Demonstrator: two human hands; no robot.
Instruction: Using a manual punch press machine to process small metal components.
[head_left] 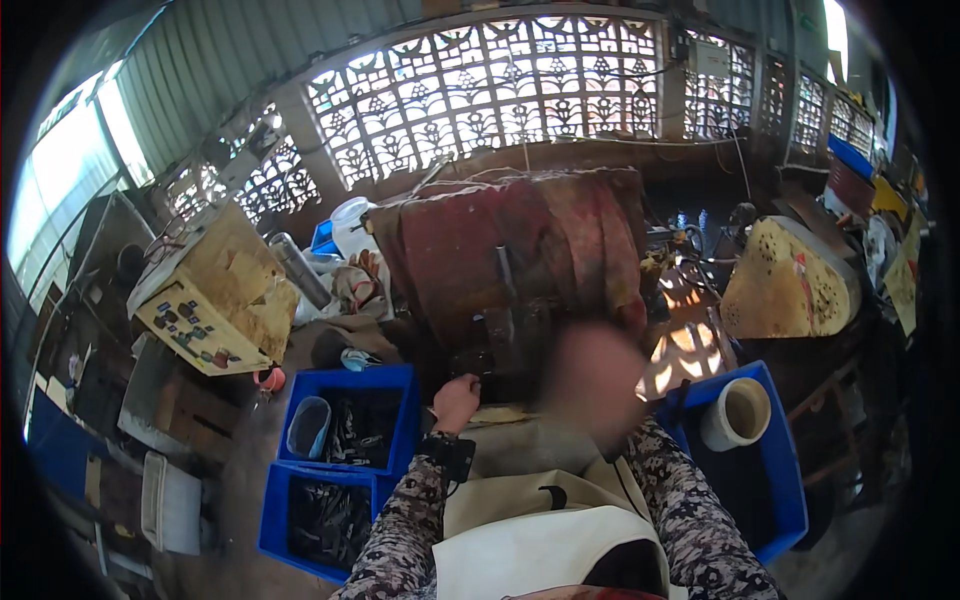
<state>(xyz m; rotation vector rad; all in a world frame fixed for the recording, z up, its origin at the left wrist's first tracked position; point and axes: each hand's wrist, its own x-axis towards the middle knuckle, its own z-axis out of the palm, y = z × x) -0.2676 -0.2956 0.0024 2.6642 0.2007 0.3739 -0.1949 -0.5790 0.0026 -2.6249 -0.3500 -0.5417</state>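
My left hand (458, 403) is closed, with its fingertips at the dark lower front of a machine draped in a stained red cloth (570, 235). Whatever those fingers pinch, if anything, is too small and dark to make out. My right hand (598, 385) is a blur to the right of the dark work spot, its fingers unreadable. Between and above the hands, a short metal rod (504, 268) stands against the cloth. Left of my left forearm, two blue bins (408, 425) hold many thin dark metal pieces (357, 427); a clear plastic tub (309, 427) sits in the farther bin.
At my right, a blue bin (790, 480) holds a cream bucket (737, 413). A rusty yellowish metal box (215, 290) stands at the left, and a worn yellowish panel (785, 280) at the right. A white container (170, 505) is at the far left. A pale apron (550, 555) covers my lap.
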